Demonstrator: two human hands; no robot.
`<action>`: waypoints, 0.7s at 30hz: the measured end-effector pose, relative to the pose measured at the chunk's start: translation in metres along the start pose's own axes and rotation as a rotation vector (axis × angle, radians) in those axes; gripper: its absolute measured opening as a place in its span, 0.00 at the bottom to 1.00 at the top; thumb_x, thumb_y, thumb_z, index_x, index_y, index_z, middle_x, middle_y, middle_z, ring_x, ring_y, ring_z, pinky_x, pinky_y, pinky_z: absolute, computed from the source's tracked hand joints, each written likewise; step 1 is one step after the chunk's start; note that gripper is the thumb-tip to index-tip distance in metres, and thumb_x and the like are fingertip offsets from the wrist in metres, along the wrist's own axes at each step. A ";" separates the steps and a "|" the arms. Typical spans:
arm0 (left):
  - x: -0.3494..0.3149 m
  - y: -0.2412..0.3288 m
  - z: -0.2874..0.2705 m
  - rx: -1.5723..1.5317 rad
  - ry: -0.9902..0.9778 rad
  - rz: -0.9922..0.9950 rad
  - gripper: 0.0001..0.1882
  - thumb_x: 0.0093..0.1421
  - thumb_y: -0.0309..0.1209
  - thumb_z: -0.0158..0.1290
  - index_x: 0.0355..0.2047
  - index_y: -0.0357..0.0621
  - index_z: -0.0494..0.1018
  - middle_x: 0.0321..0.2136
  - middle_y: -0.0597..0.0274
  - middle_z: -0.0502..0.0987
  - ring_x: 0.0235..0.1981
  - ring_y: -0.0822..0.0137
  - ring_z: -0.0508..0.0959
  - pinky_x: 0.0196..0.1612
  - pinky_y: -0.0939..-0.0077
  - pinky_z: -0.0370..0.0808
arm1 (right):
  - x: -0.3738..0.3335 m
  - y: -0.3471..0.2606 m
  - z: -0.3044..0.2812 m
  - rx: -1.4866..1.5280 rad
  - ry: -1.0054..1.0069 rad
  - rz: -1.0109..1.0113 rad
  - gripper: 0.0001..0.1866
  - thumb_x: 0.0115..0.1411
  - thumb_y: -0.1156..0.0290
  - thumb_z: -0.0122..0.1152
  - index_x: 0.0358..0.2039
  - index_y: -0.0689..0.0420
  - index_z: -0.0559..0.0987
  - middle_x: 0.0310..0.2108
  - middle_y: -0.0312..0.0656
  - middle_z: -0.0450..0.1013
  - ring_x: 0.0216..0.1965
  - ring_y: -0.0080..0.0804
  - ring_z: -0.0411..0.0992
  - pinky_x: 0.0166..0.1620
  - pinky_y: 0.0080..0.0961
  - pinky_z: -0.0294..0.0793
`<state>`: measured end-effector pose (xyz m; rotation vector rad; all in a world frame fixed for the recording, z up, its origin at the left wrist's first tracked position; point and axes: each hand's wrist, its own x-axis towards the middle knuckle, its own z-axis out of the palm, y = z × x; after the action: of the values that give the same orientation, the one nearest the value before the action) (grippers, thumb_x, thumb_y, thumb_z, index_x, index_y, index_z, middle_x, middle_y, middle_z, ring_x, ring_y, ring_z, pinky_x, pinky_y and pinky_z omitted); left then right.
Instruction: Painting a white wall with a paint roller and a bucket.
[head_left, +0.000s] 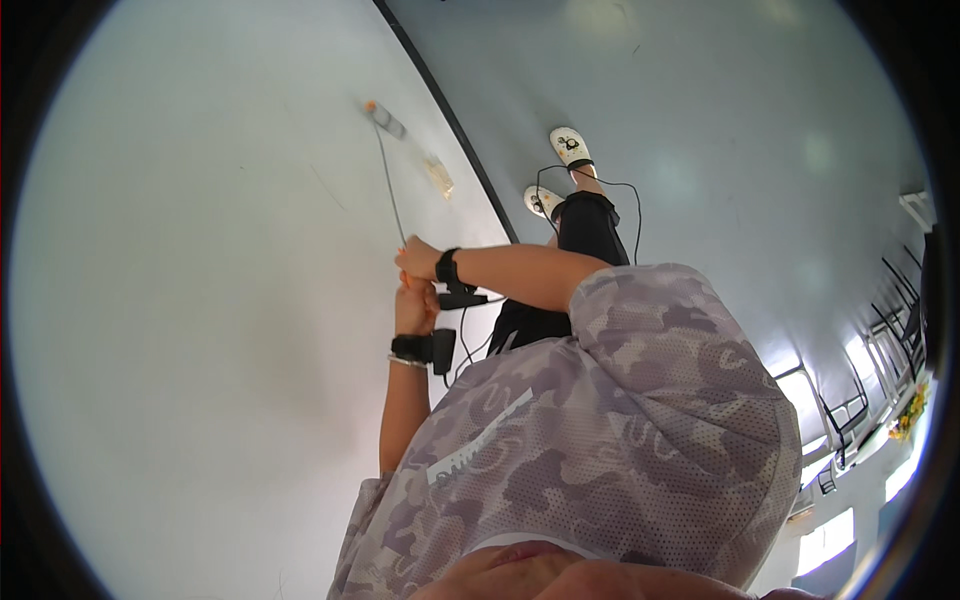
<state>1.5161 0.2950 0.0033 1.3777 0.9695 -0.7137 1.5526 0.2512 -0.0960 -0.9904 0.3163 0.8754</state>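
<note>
My two hands meet over the white surface, both with closed fingers. My right hand (pixel 420 258) is the farther one and grips a thin grey cord (pixel 389 180), which runs away from it to the far end of the surface. Just below, nearly touching it, my left hand (pixel 415 303) is closed around a small orange piece (pixel 406 281), mostly hidden by the fingers. Whether this piece joins the cord I cannot tell. Beside the cord's far end lies a blurred grey bottle-like object (pixel 389 123) with an orange tip. Close to that is a pale yellowish packet (pixel 439 178).
The broad white surface (pixel 200 300) ends on the right at a dark edge (pixel 440 95). Beyond it is grey floor (pixel 740 140), with my white clogs (pixel 568 146) and a looping black cable (pixel 637 205). Chairs (pixel 850 410) and yellow flowers (pixel 910 412) stand at the far right.
</note>
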 end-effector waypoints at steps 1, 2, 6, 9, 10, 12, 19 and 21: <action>-0.003 -0.003 -0.002 -0.057 -0.005 -0.094 0.08 0.49 0.29 0.45 0.17 0.45 0.59 0.09 0.71 0.58 0.08 0.79 0.58 0.09 0.88 0.55 | -0.001 0.011 0.003 -0.008 0.017 0.036 0.14 0.46 0.75 0.46 0.26 0.77 0.62 0.17 0.52 0.67 0.20 0.35 0.69 0.21 0.27 0.68; -0.004 -0.003 -0.004 -0.114 -0.010 -0.187 0.08 0.50 0.29 0.45 0.17 0.45 0.59 0.08 0.71 0.58 0.08 0.79 0.58 0.09 0.88 0.55 | 0.000 0.020 0.003 -0.017 0.033 0.072 0.14 0.46 0.75 0.46 0.26 0.78 0.62 0.17 0.53 0.67 0.20 0.35 0.69 0.21 0.27 0.68; 0.022 0.030 -0.012 -0.086 -0.061 -0.204 0.10 0.50 0.29 0.44 0.14 0.44 0.60 0.09 0.71 0.58 0.08 0.80 0.58 0.10 0.90 0.55 | 0.022 -0.007 -0.001 0.352 -0.045 0.096 0.09 0.47 0.76 0.45 0.21 0.73 0.67 0.17 0.52 0.67 0.22 0.35 0.69 0.21 0.29 0.68; 0.025 0.034 -0.004 -0.032 -0.080 -0.086 0.11 0.49 0.30 0.44 0.13 0.44 0.59 0.09 0.71 0.59 0.08 0.79 0.58 0.10 0.88 0.55 | 0.025 -0.026 -0.004 0.258 -0.001 0.023 0.09 0.47 0.73 0.46 0.16 0.66 0.68 0.14 0.47 0.65 0.19 0.35 0.68 0.21 0.30 0.68; 0.021 0.025 0.002 -0.013 -0.047 -0.019 0.11 0.49 0.30 0.44 0.13 0.45 0.59 0.09 0.71 0.59 0.08 0.79 0.58 0.10 0.88 0.55 | 0.036 -0.006 -0.004 0.262 0.008 0.019 0.09 0.47 0.73 0.46 0.16 0.66 0.68 0.14 0.47 0.65 0.19 0.35 0.68 0.21 0.30 0.68; 0.014 0.002 -0.001 -0.018 -0.008 0.013 0.10 0.49 0.30 0.44 0.13 0.46 0.60 0.09 0.71 0.58 0.07 0.79 0.57 0.09 0.88 0.54 | 0.055 0.052 0.004 -0.221 0.000 -0.276 0.12 0.46 0.68 0.48 0.17 0.64 0.69 0.15 0.47 0.67 0.18 0.38 0.67 0.23 0.32 0.66; -0.044 -0.050 -0.049 -0.238 -0.095 -0.258 0.04 0.51 0.28 0.42 0.22 0.45 0.60 0.10 0.76 0.55 0.08 0.83 0.54 0.10 0.93 0.52 | -0.052 0.046 0.036 0.109 -0.120 0.160 0.12 0.47 0.73 0.46 0.21 0.73 0.67 0.19 0.51 0.68 0.22 0.36 0.69 0.22 0.28 0.70; -0.056 -0.045 -0.051 -0.297 -0.136 -0.249 0.04 0.52 0.27 0.42 0.21 0.46 0.59 0.09 0.75 0.54 0.08 0.83 0.54 0.10 0.91 0.50 | -0.061 0.039 0.032 0.262 -0.169 0.233 0.12 0.47 0.72 0.47 0.22 0.72 0.68 0.21 0.51 0.68 0.24 0.36 0.69 0.24 0.28 0.71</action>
<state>1.4437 0.3341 0.0346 0.9476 1.1001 -0.8017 1.4796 0.2574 -0.0655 -0.6399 0.3965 1.0915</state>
